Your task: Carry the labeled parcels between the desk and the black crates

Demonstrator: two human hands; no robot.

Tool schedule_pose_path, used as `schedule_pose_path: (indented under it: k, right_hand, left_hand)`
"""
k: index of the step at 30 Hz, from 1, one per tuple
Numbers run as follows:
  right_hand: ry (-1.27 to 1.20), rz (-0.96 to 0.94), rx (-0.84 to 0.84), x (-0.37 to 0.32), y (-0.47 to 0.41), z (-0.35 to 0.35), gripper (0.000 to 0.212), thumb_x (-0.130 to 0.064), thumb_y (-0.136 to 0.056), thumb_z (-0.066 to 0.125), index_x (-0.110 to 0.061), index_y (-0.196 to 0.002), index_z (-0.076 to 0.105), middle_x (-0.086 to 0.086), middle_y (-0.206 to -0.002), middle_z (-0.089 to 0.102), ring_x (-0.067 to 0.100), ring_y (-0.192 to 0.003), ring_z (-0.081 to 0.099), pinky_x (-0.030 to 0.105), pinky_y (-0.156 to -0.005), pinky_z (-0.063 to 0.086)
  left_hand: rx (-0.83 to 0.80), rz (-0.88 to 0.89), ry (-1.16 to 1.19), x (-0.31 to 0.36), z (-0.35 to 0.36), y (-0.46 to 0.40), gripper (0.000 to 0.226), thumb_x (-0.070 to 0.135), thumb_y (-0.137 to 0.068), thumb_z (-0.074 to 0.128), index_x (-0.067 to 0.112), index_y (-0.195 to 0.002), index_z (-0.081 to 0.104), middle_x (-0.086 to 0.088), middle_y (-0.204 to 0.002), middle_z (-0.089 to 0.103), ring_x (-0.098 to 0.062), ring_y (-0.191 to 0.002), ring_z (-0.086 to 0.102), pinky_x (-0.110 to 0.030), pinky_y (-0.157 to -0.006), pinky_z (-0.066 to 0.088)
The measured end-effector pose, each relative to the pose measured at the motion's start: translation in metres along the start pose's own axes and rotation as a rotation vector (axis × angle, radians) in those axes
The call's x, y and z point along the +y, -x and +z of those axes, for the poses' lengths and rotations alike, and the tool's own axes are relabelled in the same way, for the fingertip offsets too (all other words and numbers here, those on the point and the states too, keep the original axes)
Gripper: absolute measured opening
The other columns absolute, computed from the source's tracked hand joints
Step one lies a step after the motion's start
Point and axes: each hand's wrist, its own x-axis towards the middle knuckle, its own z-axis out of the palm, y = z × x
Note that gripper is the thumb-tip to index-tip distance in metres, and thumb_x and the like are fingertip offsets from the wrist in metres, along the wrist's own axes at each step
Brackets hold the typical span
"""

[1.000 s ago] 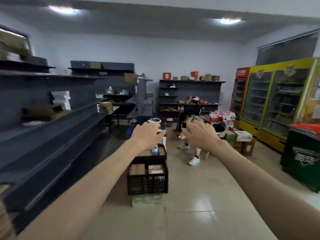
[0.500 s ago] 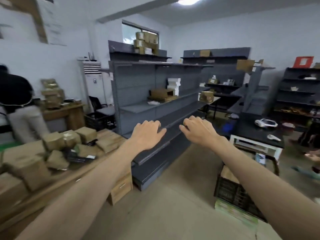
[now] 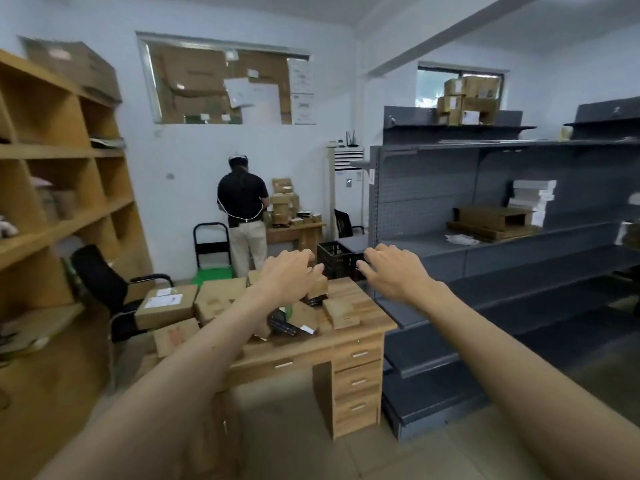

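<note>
A wooden desk [image 3: 360, 313] with drawers stands ahead, covered with several cardboard parcels. One labeled parcel [image 3: 166, 304] lies at its left end, a small one [image 3: 341, 313] near its right edge. Both my arms stretch out in front of me. My left hand [image 3: 289, 271] hovers over the desk's far side, fingers loosely bent, holding nothing. My right hand [image 3: 391, 270] is level with it further right, also empty. A black crate [image 3: 336, 258] sits on the floor behind the desk, partly hidden by my hands.
Grey metal shelving [image 3: 502, 258] runs along the right, close to the desk's corner. Wooden cubby shelves [image 3: 59, 188] fill the left wall. A black office chair [image 3: 104, 289] stands left of the desk. A person in a black shirt [image 3: 244, 209] works at a far table.
My view has swung left, away from the crates on the floor to the desk with parcels. Both hands stay raised and empty in front of me.
</note>
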Motion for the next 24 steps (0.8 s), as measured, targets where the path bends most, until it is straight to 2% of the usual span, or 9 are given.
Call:
schedule_pose_path:
  k: [3, 8, 11, 13, 19, 24]
  right_hand:
    - [-0.038, -0.078, 0.006, 0.000, -0.031, 0.024, 0.040, -0.041, -0.106, 0.031, -0.012, -0.107, 0.058, 0.012, -0.117, 0.061, 0.034, -0.107, 0.059, 0.045, -0.085, 0.045]
    - [-0.093, -0.189, -0.042, -0.017, -0.070, 0.063, 0.039, -0.040, -0.107, 0.031, -0.011, -0.109, 0.058, 0.012, -0.117, 0.060, 0.034, -0.108, 0.059, 0.044, -0.084, 0.045]
    - [-0.121, -0.223, -0.048, -0.028, -0.094, 0.080, 0.039, -0.039, -0.107, 0.030, -0.011, -0.110, 0.058, 0.012, -0.118, 0.060, 0.033, -0.108, 0.059, 0.044, -0.085, 0.045]
    - [-0.138, -0.245, -0.045, -0.034, -0.110, 0.091, 0.039, -0.039, -0.107, 0.030, -0.012, -0.113, 0.059, 0.011, -0.118, 0.060, 0.031, -0.109, 0.058, 0.044, -0.086, 0.045]
    - [-0.152, -0.284, -0.078, -0.051, -0.162, 0.123, 0.039, -0.039, -0.107, 0.030, -0.014, -0.117, 0.058, 0.009, -0.116, 0.060, 0.028, -0.106, 0.059, 0.043, -0.086, 0.046]
    - [-0.134, -0.247, -0.078, -0.055, -0.218, 0.147, 0.040, -0.042, -0.106, 0.031, -0.014, -0.109, 0.060, 0.009, -0.113, 0.061, 0.030, -0.104, 0.060, 0.045, -0.085, 0.049]
  left_hand:
    - [0.011, -0.084, -0.009, -0.013, 0.008, -0.006, 0.048, 0.050, -0.106, 0.035, 0.019, -0.138, 0.054, -0.005, -0.130, 0.064, -0.027, -0.116, 0.060, -0.044, -0.095, 0.049]
    - [0.035, -0.208, -0.042, -0.046, 0.023, -0.016, 0.046, 0.052, -0.105, 0.037, 0.020, -0.132, 0.057, -0.004, -0.121, 0.068, -0.025, -0.105, 0.064, -0.041, -0.087, 0.052]
    - [0.027, -0.263, -0.068, -0.065, 0.025, -0.025, 0.046, 0.049, -0.107, 0.037, 0.018, -0.137, 0.055, -0.003, -0.125, 0.066, -0.023, -0.109, 0.063, -0.035, -0.085, 0.047]
    - [0.034, -0.279, -0.075, -0.076, 0.028, -0.035, 0.048, 0.048, -0.107, 0.037, 0.016, -0.139, 0.053, -0.004, -0.128, 0.065, -0.022, -0.112, 0.062, -0.035, -0.086, 0.045]
    - [0.021, -0.308, -0.035, -0.114, 0.050, -0.081, 0.050, 0.050, -0.106, 0.039, 0.015, -0.140, 0.053, -0.005, -0.128, 0.064, -0.023, -0.115, 0.061, -0.044, -0.100, 0.048]
    - [0.042, -0.280, -0.017, -0.150, 0.067, -0.135, 0.049, 0.054, -0.105, 0.038, 0.019, -0.133, 0.056, -0.004, -0.119, 0.067, -0.021, -0.102, 0.064, -0.044, -0.090, 0.055]
